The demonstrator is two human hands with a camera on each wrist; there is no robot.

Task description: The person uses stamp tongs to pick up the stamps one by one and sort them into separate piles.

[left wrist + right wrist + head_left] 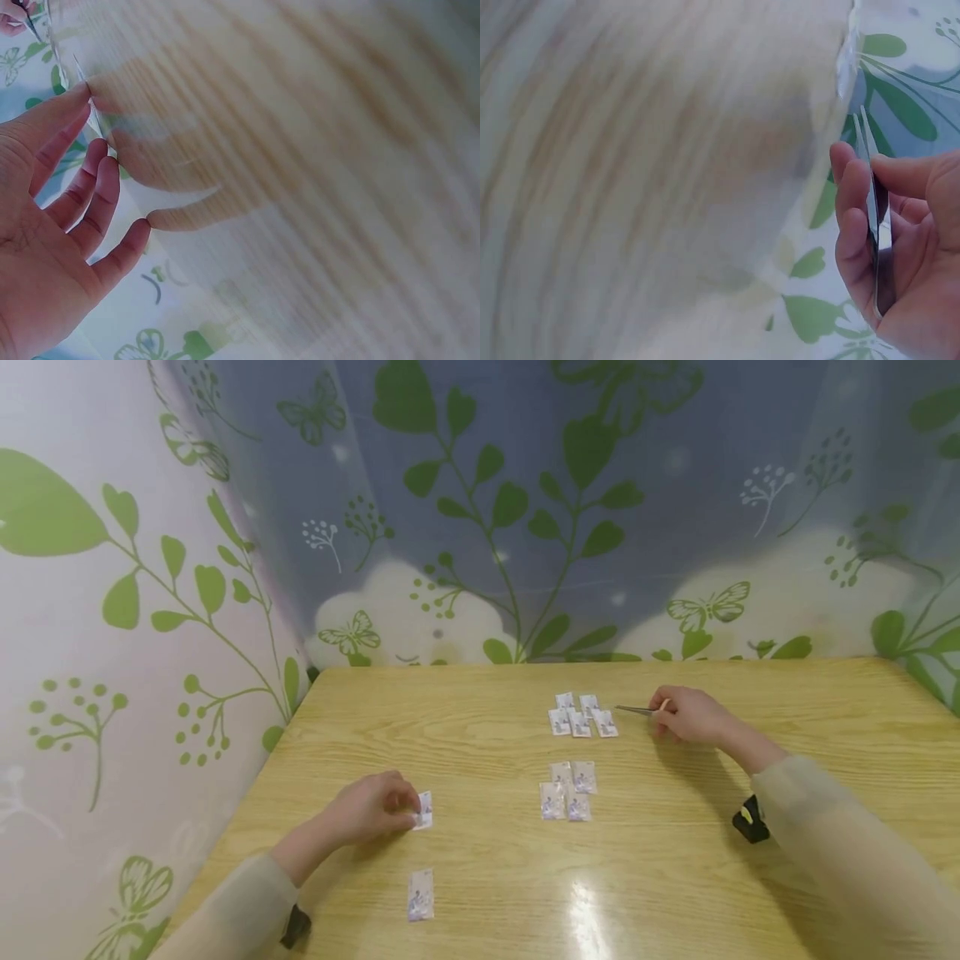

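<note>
My left hand is low over the table at the left, its thumb and fingertips pinching the edge of a small flat packet. In the left wrist view this packet shows only as a thin pale edge by the fingertips. My right hand holds metal tweezers between thumb and fingers. Their tips point left and look slightly apart, with nothing seen between them. Just left of those tips lies a cluster of several white packets.
Nearer the middle lies a second cluster of several beige packets. A single packet rests close to the front left. The wooden table meets a leaf-patterned curtain at the back and left.
</note>
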